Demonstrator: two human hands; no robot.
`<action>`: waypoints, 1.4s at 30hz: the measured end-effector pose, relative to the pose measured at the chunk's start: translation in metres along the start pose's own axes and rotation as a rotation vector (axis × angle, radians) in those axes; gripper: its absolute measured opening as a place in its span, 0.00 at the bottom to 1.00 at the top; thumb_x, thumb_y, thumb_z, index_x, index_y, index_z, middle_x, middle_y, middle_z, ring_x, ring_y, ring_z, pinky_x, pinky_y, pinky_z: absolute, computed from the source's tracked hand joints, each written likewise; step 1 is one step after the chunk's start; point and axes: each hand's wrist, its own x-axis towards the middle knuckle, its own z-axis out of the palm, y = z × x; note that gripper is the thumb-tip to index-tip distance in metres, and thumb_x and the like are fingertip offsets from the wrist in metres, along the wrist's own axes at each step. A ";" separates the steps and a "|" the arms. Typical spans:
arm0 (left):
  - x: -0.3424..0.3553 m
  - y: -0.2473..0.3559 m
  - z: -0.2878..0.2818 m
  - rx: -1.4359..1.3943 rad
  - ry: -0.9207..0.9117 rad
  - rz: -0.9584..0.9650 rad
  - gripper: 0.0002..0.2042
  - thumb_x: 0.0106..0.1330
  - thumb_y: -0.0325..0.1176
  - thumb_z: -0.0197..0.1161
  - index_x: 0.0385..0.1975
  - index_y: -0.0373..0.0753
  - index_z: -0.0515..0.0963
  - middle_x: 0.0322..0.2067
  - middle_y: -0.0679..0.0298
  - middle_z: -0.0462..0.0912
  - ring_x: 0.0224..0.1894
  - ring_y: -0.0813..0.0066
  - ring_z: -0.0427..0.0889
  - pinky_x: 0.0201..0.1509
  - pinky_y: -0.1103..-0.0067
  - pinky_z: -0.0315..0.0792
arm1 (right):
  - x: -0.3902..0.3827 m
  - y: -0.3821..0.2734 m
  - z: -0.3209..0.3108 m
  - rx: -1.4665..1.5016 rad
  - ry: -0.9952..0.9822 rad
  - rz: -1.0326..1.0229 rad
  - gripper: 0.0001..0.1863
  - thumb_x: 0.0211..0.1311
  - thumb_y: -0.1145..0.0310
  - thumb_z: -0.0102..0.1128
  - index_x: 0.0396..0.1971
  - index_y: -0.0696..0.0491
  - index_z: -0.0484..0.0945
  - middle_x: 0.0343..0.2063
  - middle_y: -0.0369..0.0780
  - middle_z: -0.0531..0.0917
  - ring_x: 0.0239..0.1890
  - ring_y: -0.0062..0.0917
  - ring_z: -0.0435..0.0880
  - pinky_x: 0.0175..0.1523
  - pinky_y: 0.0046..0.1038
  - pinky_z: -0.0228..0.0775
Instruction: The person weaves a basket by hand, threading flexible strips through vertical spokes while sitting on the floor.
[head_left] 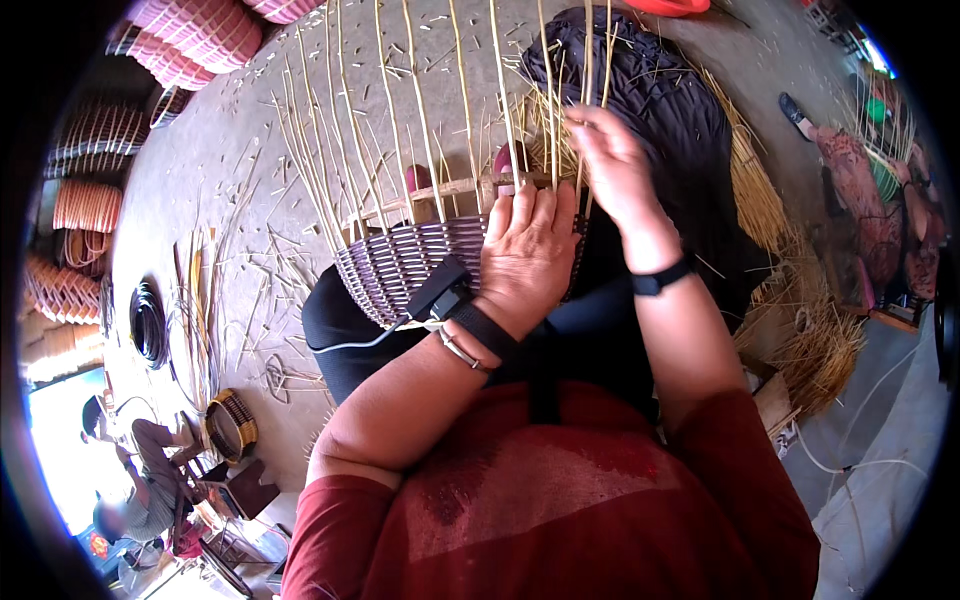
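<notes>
A half-woven wicker basket (425, 260) of dark and pale strands rests on my lap, with long pale rods (415, 105) standing up from its wall. My left hand (530, 245) lies over the right part of the wall, its fingers closed together at the upper edge beside a curved wooden strip (450, 190). Raised above the basket's right end, my right hand (612, 165) is by the upright rods, fingers bent inward. What those fingertips hold, if anything, is too small to make out. Both wrists wear dark bands.
Dark cloth (640, 110) and a straw bundle (755, 170) lie ahead to the right. Cut bits litter the floor (240, 150). Stacked baskets (200, 35), a black coil (148, 325) and a small round basket (232, 425) are leftward. Other people sit at far left and far right.
</notes>
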 end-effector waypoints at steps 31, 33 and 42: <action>-0.065 -0.119 -0.063 -0.384 0.296 -0.444 0.21 0.64 0.49 0.70 0.41 0.35 0.81 0.43 0.49 0.77 0.49 0.50 0.75 0.57 0.64 0.69 | -0.063 -0.109 0.053 0.706 -0.131 0.508 0.15 0.79 0.63 0.47 0.49 0.58 0.78 0.19 0.27 0.62 0.21 0.15 0.62 0.44 0.27 0.71; -0.072 -0.108 -0.066 -0.179 0.565 -0.409 0.19 0.61 0.35 0.73 0.50 0.37 0.78 0.54 0.52 0.71 0.58 0.50 0.69 0.64 0.60 0.64 | -0.062 -0.118 0.058 0.641 -0.140 0.527 0.14 0.79 0.63 0.47 0.49 0.58 0.77 0.22 0.28 0.67 0.24 0.17 0.68 0.48 0.30 0.75; -0.065 -0.044 -0.075 -0.063 0.052 -0.229 0.35 0.65 0.59 0.62 0.68 0.44 0.70 0.67 0.47 0.67 0.73 0.47 0.61 0.73 0.49 0.50 | 0.004 -0.089 0.109 -0.676 -0.139 -0.368 0.24 0.70 0.73 0.58 0.64 0.56 0.68 0.63 0.54 0.69 0.57 0.38 0.80 0.60 0.31 0.78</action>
